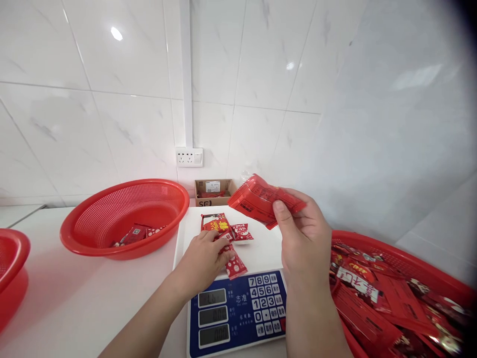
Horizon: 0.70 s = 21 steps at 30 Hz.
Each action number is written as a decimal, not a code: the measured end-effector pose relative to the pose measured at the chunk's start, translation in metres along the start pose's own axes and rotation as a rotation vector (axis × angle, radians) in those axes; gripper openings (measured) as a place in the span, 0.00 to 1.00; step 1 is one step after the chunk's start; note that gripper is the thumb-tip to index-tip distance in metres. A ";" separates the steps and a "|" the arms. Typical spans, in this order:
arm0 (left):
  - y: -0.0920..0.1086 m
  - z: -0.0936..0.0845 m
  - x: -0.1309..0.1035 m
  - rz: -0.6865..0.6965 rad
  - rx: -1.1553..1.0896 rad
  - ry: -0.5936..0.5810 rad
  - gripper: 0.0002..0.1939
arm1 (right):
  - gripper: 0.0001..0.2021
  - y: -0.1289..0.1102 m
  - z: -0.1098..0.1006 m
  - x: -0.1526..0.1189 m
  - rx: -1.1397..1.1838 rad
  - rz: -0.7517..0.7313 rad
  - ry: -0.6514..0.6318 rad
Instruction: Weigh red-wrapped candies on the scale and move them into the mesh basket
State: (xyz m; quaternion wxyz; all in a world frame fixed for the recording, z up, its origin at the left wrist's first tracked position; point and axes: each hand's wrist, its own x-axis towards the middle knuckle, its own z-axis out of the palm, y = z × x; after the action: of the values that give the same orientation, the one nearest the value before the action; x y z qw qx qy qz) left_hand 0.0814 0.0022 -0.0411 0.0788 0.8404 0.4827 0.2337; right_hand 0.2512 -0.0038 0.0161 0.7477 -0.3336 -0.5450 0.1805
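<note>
A red packet (255, 199) is held up over the far right of the white pan (264, 251), pinched between the thumb and fingers of the right hand (303, 233). The left hand (203, 256) lies half curled over small packets (235, 266) on the pan; whether it grips one, I cannot tell. The blue keypad panel (242, 318) is nearer. A packet-filled basket (395, 251) stands right, a sparsely filled colander (93, 214) left on the desk (74, 298), a cardboard box (220, 202) far.
</note>
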 end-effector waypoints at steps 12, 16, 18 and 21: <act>0.010 -0.003 0.001 -0.060 -0.034 -0.024 0.18 | 0.09 0.002 -0.001 0.000 -0.028 0.030 0.006; 0.007 -0.001 0.002 0.009 -0.019 0.047 0.17 | 0.09 0.003 0.000 -0.001 -0.027 0.020 0.000; 0.006 -0.004 0.002 0.021 -0.056 0.066 0.16 | 0.09 0.001 0.000 -0.001 -0.031 0.018 -0.005; 0.006 -0.012 0.000 -0.036 -0.092 0.082 0.12 | 0.08 -0.001 0.000 -0.001 -0.028 0.011 0.002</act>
State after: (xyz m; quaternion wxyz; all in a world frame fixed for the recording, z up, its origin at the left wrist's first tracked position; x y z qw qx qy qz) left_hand 0.0806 -0.0023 -0.0280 0.1019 0.8167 0.4892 0.2885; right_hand 0.2506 -0.0052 0.0161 0.7424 -0.3473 -0.5450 0.1764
